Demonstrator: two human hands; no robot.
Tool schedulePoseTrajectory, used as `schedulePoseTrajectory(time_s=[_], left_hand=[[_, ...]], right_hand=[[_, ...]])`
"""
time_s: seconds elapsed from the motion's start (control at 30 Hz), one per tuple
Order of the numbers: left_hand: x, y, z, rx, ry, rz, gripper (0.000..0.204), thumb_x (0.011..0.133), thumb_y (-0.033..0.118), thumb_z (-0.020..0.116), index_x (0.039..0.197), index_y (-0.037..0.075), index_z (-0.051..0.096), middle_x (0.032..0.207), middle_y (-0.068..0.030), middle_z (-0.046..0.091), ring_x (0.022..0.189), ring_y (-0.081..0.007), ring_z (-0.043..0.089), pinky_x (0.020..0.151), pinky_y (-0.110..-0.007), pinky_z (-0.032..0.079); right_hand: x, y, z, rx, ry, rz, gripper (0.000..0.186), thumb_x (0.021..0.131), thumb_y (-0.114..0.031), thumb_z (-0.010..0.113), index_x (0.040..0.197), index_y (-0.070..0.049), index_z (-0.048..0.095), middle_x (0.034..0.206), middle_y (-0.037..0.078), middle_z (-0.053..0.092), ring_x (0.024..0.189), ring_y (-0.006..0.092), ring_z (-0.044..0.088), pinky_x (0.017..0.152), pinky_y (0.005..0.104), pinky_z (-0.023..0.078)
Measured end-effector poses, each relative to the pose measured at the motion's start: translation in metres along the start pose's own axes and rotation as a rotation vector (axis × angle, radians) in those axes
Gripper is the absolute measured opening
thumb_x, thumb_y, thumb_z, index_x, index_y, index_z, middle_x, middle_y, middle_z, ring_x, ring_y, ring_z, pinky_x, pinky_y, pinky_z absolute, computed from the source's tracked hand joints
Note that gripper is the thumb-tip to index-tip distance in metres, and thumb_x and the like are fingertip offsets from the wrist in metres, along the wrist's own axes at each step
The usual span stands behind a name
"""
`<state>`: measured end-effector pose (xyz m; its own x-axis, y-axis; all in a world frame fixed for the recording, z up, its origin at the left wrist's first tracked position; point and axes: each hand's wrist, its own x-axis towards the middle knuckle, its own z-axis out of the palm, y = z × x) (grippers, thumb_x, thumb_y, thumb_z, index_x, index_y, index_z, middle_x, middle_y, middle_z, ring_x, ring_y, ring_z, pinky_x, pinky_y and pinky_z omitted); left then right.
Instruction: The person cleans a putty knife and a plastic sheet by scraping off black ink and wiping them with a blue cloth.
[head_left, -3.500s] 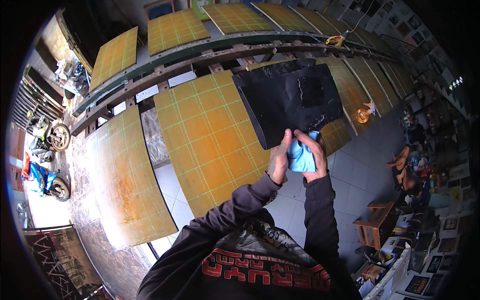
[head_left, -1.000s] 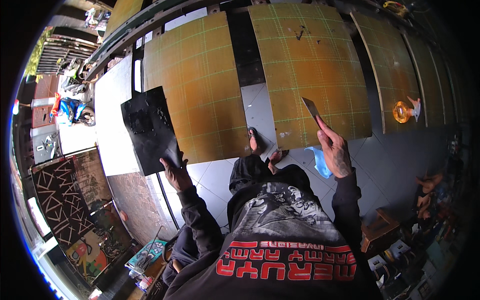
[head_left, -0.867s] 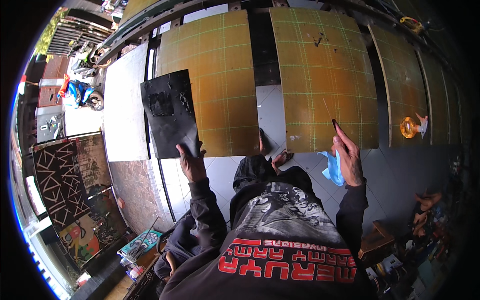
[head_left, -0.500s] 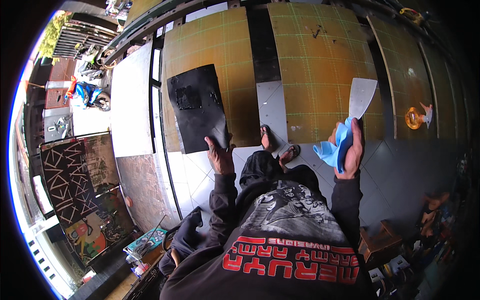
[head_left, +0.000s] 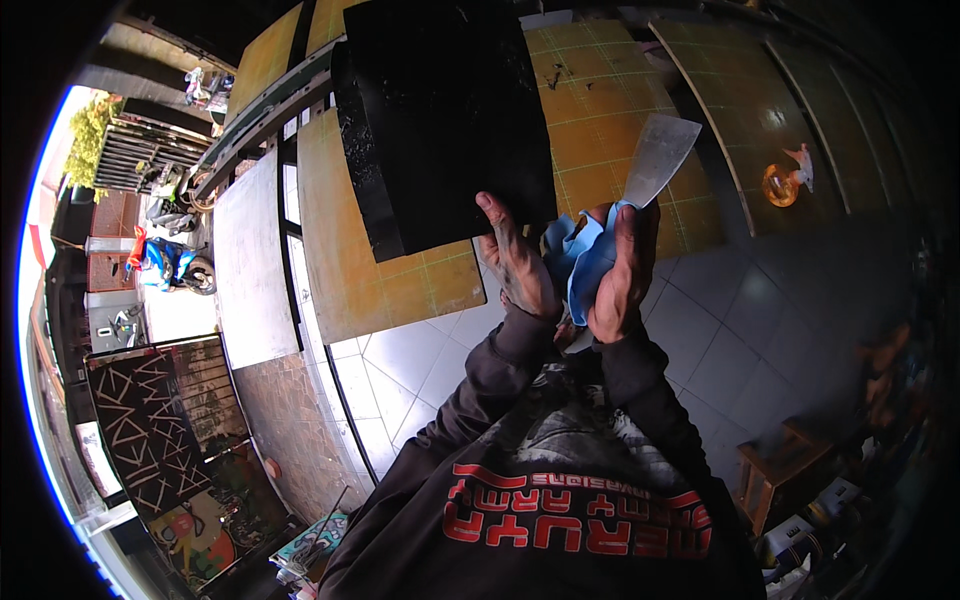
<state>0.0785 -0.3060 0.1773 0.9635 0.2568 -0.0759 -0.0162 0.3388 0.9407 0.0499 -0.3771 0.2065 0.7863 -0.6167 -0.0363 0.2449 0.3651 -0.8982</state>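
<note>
My left hand (head_left: 518,262) grips a black sheet (head_left: 445,120) by its lower right corner, thumb on the face turned up to me. The sheet is held up over the boards, with its far edge running out at the top of the view. Its left side has a rough, shiny strip. My right hand (head_left: 622,278) is closed around a scraper (head_left: 662,160) with a wide metal blade pointing away, and a crumpled light-blue cloth (head_left: 590,262). The scraper's handle is hidden by the fingers and cloth. Both hands are close together, with the cloth between them.
Yellowish boards with green grid lines (head_left: 395,295) lie on a dark frame ahead. A spray bottle with orange liquid (head_left: 782,186) rests on a board at the right. A wooden stool (head_left: 782,462) stands lower right on the tiled floor (head_left: 710,310). Motorbikes (head_left: 168,262) are parked far left.
The black sheet has come up off the board and nearer to me, its face now different. My right hand has moved left with the scraper and cloth, beside my left hand.
</note>
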Motion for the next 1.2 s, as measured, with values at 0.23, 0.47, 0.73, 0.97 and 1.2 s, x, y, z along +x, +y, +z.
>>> schedulePoseTrajectory(time_s=[0.23,0.47,0.73,0.97,1.2], left_hand=[[0.004,0.012,0.036,-0.131,0.040,0.034,0.047,0.092,0.055,0.055,0.084,0.009,0.054,0.073,0.0024,0.050,0.057,-0.0056,0.045,0.054,-0.023,0.039],[0.011,0.015,0.043,-0.153,-0.037,-0.002,0.046,0.092,0.052,0.057,0.095,0.005,0.057,0.085,-0.0013,0.057,0.074,-0.0085,0.049,0.066,-0.026,0.039],[0.014,0.018,0.060,-0.187,0.030,0.122,0.039,0.093,0.044,0.060,0.077,0.010,0.051,0.070,0.0057,0.052,0.060,-0.0010,0.040,0.052,-0.020,0.031],[0.004,0.005,0.042,-0.148,-0.167,-0.013,0.036,0.095,0.043,0.057,0.090,0.008,0.052,0.078,0.0025,0.053,0.063,-0.0036,0.042,0.053,-0.022,0.033],[0.002,0.001,0.040,-0.129,-0.117,0.040,0.036,0.096,0.041,0.055,0.104,0.006,0.052,0.086,-0.0006,0.055,0.065,-0.0062,0.044,0.054,-0.024,0.036]], right_hand=[[0.006,0.001,-0.021,-0.061,-0.099,0.025,0.023,0.101,-0.027,0.044,0.105,-0.005,0.051,0.092,0.006,0.052,0.090,0.0176,0.051,0.085,0.0312,0.040],[-0.007,0.014,-0.023,-0.224,-0.177,-0.035,0.051,0.099,-0.034,0.050,0.136,0.000,0.039,0.122,0.015,0.048,0.109,0.0246,0.048,0.095,0.0347,0.037],[-0.008,0.014,-0.017,-0.252,-0.233,-0.151,0.054,0.098,-0.027,0.051,0.142,-0.002,0.032,0.128,0.018,0.048,0.119,0.0266,0.047,0.098,0.0365,0.039],[-0.013,-0.002,-0.021,-0.232,-0.359,-0.137,0.069,0.090,-0.030,0.064,0.143,-0.002,0.028,0.135,0.015,0.043,0.125,0.0257,0.042,0.102,0.0367,0.036],[-0.025,-0.023,-0.024,-0.162,-0.478,-0.017,0.061,0.088,-0.015,0.068,0.133,-0.004,0.027,0.124,0.014,0.039,0.116,0.0239,0.042,0.097,0.0378,0.040]])
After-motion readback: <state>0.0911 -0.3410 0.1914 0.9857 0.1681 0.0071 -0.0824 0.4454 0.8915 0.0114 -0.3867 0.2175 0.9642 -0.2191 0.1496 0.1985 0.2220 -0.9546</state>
